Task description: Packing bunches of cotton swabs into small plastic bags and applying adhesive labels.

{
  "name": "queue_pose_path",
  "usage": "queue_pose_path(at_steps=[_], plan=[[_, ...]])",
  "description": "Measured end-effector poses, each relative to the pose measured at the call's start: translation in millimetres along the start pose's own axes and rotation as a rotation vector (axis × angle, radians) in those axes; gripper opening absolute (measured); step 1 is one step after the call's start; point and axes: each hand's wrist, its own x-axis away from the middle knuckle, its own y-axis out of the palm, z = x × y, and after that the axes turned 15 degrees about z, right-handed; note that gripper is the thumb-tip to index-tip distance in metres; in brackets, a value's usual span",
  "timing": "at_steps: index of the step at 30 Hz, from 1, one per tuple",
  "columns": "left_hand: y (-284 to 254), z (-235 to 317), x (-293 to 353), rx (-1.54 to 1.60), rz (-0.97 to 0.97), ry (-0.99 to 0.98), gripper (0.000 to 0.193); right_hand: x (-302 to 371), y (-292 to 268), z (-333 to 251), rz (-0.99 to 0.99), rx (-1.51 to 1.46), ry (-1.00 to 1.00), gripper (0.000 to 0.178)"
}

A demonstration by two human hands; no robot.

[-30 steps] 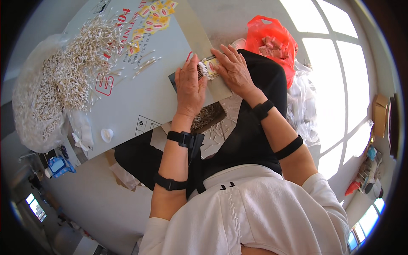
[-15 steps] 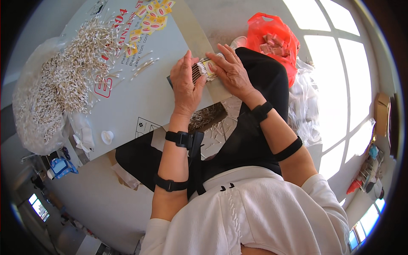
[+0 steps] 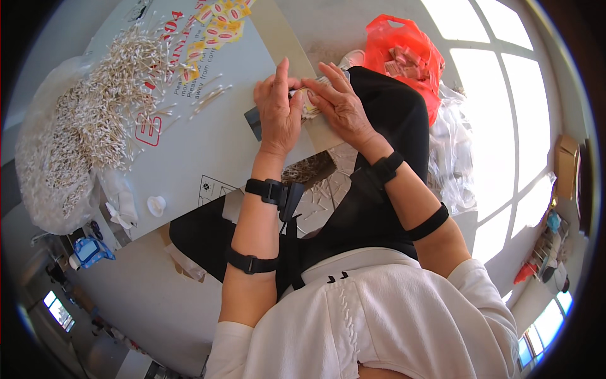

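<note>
A small bundle of cotton swabs (image 3: 309, 112) with a yellow-and-white label lies between my hands near the table's right edge, largely covered by them. My left hand (image 3: 279, 117) is at its left end, index finger raised and other fingers bent toward the bundle. My right hand (image 3: 341, 104) lies over the bundle's right part, fingers and thumb pressed against it. The fingertips of both hands come close together at the far side. Under my left hand, a dark grey flat piece (image 3: 253, 122) sticks out.
A big heap of loose cotton swabs (image 3: 107, 104) spills from a clear plastic bag (image 3: 35, 142) on the left. Yellow-and-white labels (image 3: 222, 28) lie at the back. A red plastic bag (image 3: 375, 47) of small packs stands right of my knee. Below the table edge sits a box of swabs (image 3: 325, 167).
My left hand has shifted slightly up and over the bundle, its fingers bending inward and covering the exposed brown swab sticks. More of the dark grey piece shows. My right hand has barely moved.
</note>
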Motion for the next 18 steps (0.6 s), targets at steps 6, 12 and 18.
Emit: queue_pose_path(at_steps=[6, 12, 18], plan=[[-2, 7, 3, 0.257, 0.099, -0.257, 0.057, 1, 2, 4, 0.091, -0.011, 0.002, 0.034], [-4, 14, 21, 0.186, 0.337, -0.307, 0.054, -15, -3, 28, 0.384, -0.615, 0.655, 0.044], [0, 11, 20, -0.1, 0.154, -0.105, 0.045, -13, 11, 18, 0.156, -0.958, 0.758, 0.033]])
